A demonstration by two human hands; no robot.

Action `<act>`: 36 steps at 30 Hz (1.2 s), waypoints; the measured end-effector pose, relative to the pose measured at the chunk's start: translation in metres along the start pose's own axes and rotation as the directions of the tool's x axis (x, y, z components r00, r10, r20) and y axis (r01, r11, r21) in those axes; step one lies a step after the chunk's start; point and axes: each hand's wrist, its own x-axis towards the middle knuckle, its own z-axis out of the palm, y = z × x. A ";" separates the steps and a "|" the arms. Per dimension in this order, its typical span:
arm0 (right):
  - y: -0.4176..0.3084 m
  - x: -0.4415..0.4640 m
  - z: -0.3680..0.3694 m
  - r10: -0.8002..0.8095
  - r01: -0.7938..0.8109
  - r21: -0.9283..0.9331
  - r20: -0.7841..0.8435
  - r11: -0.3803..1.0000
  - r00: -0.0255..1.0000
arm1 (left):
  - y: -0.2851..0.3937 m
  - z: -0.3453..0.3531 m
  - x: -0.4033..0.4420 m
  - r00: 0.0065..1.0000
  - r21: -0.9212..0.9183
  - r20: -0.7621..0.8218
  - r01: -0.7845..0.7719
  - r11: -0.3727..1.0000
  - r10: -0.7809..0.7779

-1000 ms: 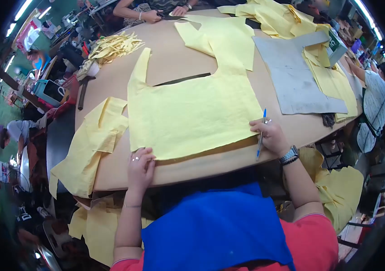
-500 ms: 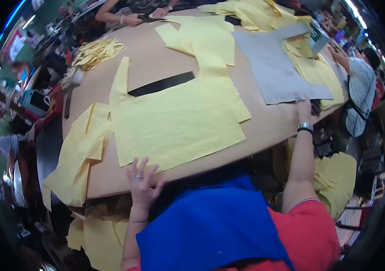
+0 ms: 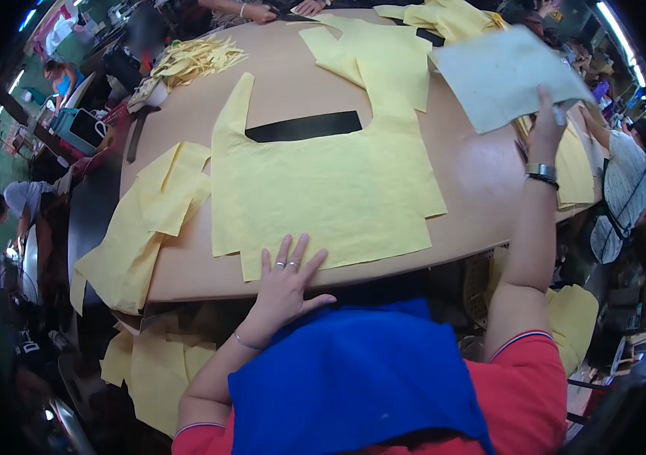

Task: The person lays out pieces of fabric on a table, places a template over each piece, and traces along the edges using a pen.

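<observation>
Yellow fabric cut with two upright strips lies flat in the middle of the table, and a dark patch shows in its neck opening. My left hand rests with spread fingers on the fabric's lower edge. At the right, my right hand grips the near corner of a grey sheet, which is lifted and tilted over the table. No pen can be made out in my right hand.
More yellow fabric lies at the left, the far edge and under the sheet's right side. Yellow scraps form a pile at the back left. Across the table, a co-worker's hands hold scissors. Another person is at the right.
My right hand has gone from the yellow fabric to the grey sheet, taken hold of it and raised it. My left hand has spread its fingers and shifted right along the fabric's edge.
</observation>
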 end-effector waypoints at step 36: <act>0.095 -0.166 -0.012 0.516 -0.045 -0.729 0.438 0.683 0.736 | -0.158 -0.032 0.028 0.718 -0.702 -0.099 0.440 0.560 -0.688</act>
